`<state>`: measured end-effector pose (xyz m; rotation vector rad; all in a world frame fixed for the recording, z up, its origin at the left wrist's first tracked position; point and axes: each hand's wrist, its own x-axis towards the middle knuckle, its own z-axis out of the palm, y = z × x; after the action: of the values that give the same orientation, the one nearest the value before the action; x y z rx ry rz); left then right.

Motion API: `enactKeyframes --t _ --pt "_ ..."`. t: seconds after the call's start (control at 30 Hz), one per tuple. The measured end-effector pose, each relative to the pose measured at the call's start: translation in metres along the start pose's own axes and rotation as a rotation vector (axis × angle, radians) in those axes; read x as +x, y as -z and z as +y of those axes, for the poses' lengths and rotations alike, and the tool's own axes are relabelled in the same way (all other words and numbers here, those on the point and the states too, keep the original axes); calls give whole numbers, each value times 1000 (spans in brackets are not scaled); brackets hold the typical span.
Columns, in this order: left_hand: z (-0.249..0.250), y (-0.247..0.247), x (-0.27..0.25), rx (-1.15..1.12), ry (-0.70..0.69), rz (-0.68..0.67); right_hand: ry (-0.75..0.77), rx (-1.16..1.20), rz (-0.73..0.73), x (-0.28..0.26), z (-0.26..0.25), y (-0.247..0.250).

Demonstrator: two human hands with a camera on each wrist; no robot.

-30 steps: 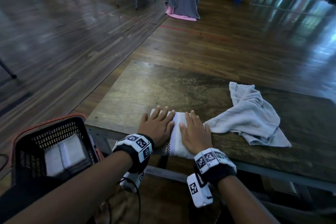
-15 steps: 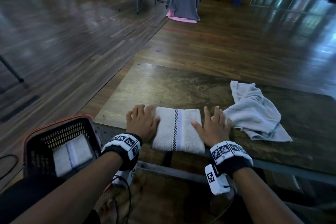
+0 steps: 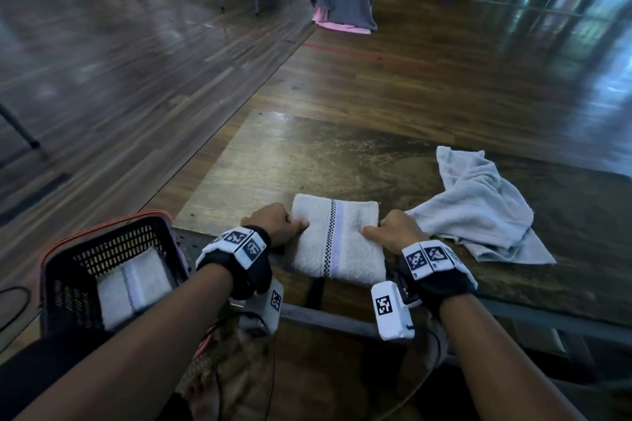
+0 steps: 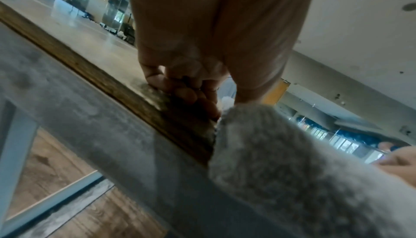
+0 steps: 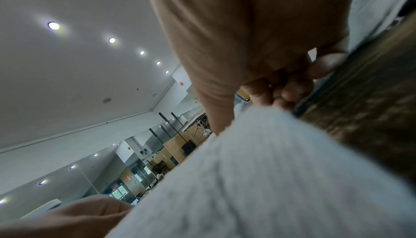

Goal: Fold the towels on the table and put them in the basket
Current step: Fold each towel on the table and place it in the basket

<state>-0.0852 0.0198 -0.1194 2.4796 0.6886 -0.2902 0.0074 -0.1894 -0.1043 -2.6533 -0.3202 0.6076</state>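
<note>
The folded towel lies at the near edge of the table, its long axis and striped band running away from the person. The left hand pinches its left side, the right hand its right, thumbs on top. The wrist views show the fingers curled under the towel's edges. A black basket at the left holds another folded towel. A crumpled towel lies farther right.

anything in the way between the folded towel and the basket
Nothing visible. Both hands, left and right, grip the folded towel at the table edge. The basket sits open-topped just left and lower, holding one towel with room above.
</note>
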Motion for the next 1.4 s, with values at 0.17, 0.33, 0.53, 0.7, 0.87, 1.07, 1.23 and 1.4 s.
enactKeyframes --t 0.17,0.33,0.53,0.7,0.87,1.07,1.23,1.4 --pt "10 6 8 -79 6 -53 2 61 -24 10 -6 1" --pt "12 11 5 -208 -7 -62 -27 212 -31 12 -1 5" --pt "13 16 -19 -651 37 -112 -4 546 -65 -4 8 8" --pt "6 12 -53 -933 82 -128 -7 801 -146 -34 7 10" --pt "-12 11 -104 -1052 84 -161 28 987 -231 -86 4 4" --pt "-50 30 -180 -1257 -71 -134 206 1088 -304 -161 -12 -5" --pt "-71 59 -231 -1369 -205 -68 424 851 -276 -205 -53 16" --pt "-83 82 -263 -1332 -228 50 596 747 -259 -224 -91 34"
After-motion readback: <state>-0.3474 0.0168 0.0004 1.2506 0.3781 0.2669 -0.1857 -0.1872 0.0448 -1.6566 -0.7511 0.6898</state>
